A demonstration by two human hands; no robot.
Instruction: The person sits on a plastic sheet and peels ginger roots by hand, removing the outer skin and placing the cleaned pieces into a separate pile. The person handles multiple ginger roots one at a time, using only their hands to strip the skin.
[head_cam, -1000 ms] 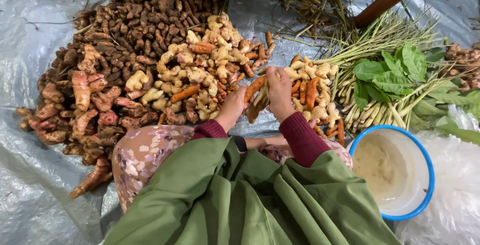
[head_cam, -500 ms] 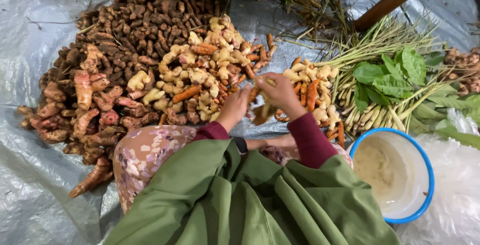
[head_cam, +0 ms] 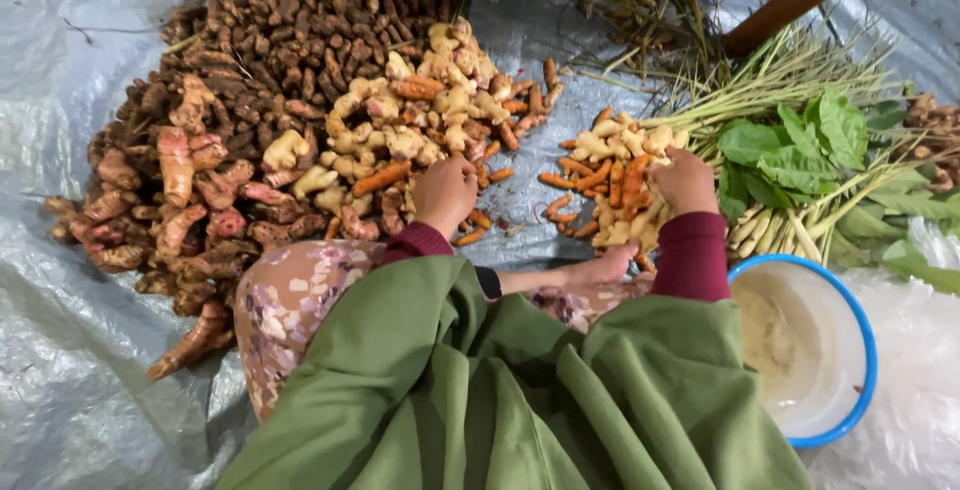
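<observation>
The left hand (head_cam: 445, 193) is curled loosely, fingers down on the pale ginger pile (head_cam: 420, 125) just ahead of it. The right hand (head_cam: 686, 182) is likewise curled, resting on the smaller heap of orange and pale roots (head_cam: 610, 165); whether either grips a piece is hidden.
</observation>
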